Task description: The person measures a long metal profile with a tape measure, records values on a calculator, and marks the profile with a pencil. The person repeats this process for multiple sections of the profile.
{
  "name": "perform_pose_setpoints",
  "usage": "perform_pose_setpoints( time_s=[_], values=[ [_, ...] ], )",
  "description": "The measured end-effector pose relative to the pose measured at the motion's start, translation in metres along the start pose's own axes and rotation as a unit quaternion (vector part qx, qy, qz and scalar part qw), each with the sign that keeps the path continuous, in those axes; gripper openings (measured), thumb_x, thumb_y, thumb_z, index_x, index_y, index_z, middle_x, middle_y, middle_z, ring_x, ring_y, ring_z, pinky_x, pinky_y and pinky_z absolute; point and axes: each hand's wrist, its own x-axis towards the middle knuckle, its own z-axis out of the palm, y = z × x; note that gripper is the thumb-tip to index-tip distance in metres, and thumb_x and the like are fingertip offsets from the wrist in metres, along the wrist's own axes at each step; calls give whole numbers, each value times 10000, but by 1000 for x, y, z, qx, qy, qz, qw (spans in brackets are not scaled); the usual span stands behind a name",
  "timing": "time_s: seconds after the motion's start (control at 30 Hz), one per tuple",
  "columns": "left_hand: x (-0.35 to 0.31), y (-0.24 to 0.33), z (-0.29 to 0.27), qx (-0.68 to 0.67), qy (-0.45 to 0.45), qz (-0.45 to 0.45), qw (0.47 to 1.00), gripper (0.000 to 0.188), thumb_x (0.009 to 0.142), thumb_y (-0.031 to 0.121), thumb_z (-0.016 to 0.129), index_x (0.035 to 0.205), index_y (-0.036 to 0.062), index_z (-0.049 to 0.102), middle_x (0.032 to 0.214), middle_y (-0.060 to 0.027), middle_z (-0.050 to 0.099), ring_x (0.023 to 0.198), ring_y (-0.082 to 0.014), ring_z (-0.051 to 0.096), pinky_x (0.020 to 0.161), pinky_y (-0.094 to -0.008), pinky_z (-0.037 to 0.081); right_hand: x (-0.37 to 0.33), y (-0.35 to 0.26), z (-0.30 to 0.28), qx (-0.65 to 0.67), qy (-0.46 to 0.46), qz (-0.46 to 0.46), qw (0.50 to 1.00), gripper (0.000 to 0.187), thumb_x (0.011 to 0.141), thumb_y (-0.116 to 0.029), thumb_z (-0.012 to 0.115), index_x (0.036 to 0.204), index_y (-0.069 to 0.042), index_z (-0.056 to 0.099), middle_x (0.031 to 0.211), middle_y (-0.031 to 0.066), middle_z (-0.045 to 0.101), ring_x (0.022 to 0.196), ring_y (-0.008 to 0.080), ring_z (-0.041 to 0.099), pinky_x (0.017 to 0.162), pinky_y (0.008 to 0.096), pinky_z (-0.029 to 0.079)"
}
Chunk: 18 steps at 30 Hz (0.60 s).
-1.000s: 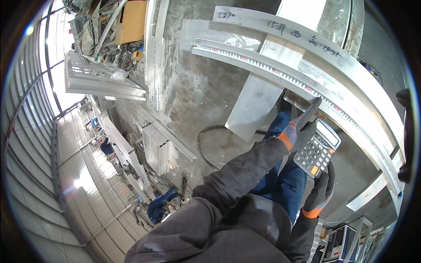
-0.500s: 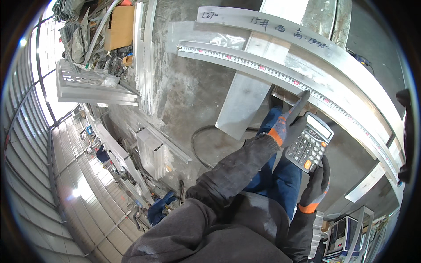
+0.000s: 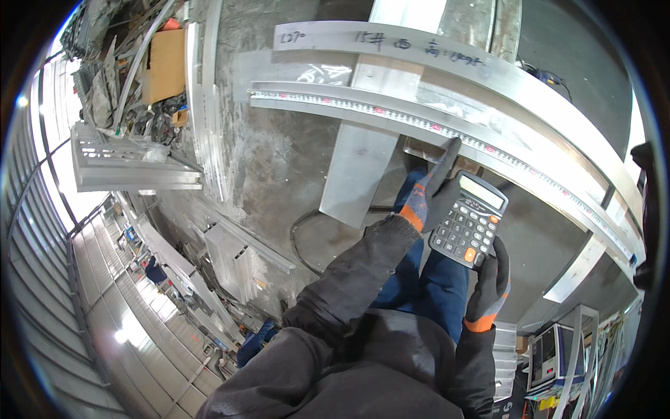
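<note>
My left hand, in a dark grey glove with an orange cuff, stretches its index finger to the edge of a white measuring tape. The tape lies lengthwise along a long silver metal profile. The other left fingers are partly hidden beside a dark grey calculator. Gripping that calculator at its lower right corner is my gloved right hand. The calculator is tilted, its screen toward the profile and its keys facing up.
A wide silver bar with handwriting runs beyond the profile. Flat metal pieces lie crosswise beneath. On the left are a metal stack and a cardboard piece. A black cable curves across the floor.
The whole view has shifted, so hands, calculator and bars appear further left. My left fingertip stays at about the same stretch of tape, and the right hand still holds the calculator.
</note>
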Motion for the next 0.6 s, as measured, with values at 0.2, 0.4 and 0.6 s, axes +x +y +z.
perform_pose_setpoints(
  time_s=[0.2,0.4,0.6],
  values=[
    [-2,2,8,-86,58,-20,994,633,1025,-13,663,1620,21,448,1540,-45,562,1291,-119,550,1094,-278,466,0,-3,-4,-48,-2,4,999,418,1094,-133,503,1470,30,583,1046,71,699,936,112,629,815,279,511],
    [0,8,0,32,19,-4,999,760,1002,-36,552,1705,116,306,1381,-62,603,1038,-101,554,898,-273,510,-1,-3,-3,35,10,52,998,433,1038,0,567,1470,21,591,1248,101,688,1081,132,619,954,287,517],
    [4,18,1,56,2,-35,998,814,981,21,486,1734,103,186,1152,-64,628,797,-77,514,711,-266,496,-1,-9,-1,42,7,71,997,433,1034,-12,586,1467,19,589,1155,61,677,1005,92,599,893,264,522]
  ],
)
